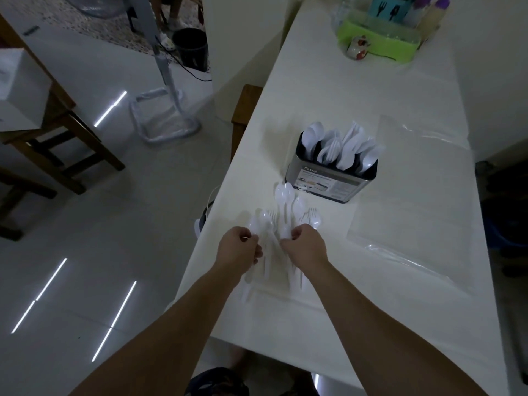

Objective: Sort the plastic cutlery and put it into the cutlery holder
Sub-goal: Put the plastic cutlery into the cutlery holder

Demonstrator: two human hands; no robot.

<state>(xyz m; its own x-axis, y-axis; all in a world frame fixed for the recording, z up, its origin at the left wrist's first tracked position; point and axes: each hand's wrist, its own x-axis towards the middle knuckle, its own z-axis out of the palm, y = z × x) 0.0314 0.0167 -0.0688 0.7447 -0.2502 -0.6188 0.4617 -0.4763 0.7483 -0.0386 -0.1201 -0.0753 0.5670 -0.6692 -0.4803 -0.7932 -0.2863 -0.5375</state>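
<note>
We are mid-sort: left hand (239, 248) and right hand (304, 242) each grip loose cutlery (281, 208) near the surface's left edge. Next, we judge, grouped pieces go into matching compartments of the cutlery holder (328, 180).

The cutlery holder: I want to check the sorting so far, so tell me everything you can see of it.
The cutlery holder is an upright, rounded-rectangular metal-looking tin with a dark rim and a printed label on its near face. It stands on the white table, beyond the loose cutlery pile and apart from both hands. White plastic spoons and forks stand in it, heads up, in what look like separate compartments. The dividers themselves are hidden.
</note>
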